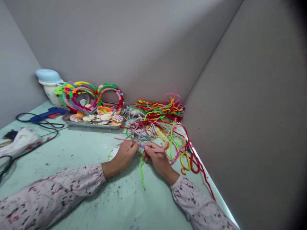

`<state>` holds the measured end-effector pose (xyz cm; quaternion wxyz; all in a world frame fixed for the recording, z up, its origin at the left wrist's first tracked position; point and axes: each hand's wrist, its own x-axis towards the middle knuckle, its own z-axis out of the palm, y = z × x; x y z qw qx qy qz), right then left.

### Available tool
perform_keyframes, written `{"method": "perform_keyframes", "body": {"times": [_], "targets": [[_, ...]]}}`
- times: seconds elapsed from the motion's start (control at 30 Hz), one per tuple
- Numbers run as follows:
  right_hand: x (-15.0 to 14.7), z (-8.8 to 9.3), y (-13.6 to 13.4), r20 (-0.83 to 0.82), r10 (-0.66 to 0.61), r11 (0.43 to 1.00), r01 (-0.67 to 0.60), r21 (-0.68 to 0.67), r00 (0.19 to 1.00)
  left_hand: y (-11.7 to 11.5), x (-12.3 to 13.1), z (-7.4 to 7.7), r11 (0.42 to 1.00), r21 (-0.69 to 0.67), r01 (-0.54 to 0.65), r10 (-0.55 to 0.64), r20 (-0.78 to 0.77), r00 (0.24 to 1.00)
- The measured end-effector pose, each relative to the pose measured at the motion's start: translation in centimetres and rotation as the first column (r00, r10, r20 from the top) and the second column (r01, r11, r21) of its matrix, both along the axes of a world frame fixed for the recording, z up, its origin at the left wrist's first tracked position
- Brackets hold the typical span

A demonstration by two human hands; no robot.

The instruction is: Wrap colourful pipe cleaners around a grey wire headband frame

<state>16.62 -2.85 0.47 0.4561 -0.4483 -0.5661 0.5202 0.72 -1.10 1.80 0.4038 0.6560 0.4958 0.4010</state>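
My left hand [126, 154] and my right hand [155, 156] meet at the middle of the pale green table [81, 153], fingers pinching a pink pipe cleaner [157, 149] that runs across both hands. A short lilac piece [142, 145] shows between my fingertips, and a green pipe cleaner [142, 169] hangs below them. Just behind my hands lies a tangle of thin grey wire hoops [141, 124], mixed with a heap of colored pipe cleaners [159, 110]. A yellow pipe cleaner loop [184, 161] lies right of my right hand.
Pipe cleaner headbands [91, 95] lean on a metal tray [93, 125] of seashells at the back. A blue glue gun [48, 115] with a black cord, a white plastic bag [20, 142] and a pale blue lidded container [48, 76] stand left. Grey walls bound the table.
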Motion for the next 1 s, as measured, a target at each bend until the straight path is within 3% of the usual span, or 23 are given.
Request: {"method": "perform_keyframes", "body": {"times": [0.27, 0.73, 1.0], "targets": [[-0.1, -0.5, 0.0, 0.087, -0.029, 1.000, 0.029, -0.001, 0.996, 0.2, -0.1, -0.8, 0.999, 0.007, -0.031, 0.032, -0.091, 0.995], [0.2, -1.1, -0.6, 0.234, -0.042, 0.982, -0.003, 0.188, 0.971, 0.4, -0.1, -0.3, 0.997, -0.008, -0.076, 0.075, -0.107, 0.991], [0.0, -1.0, 0.3, 0.053, -0.010, 1.000, 0.010, 0.001, 0.999, 0.1, 0.1, -0.3, 0.998, -0.042, 0.044, -0.046, -0.036, 0.998]]}}
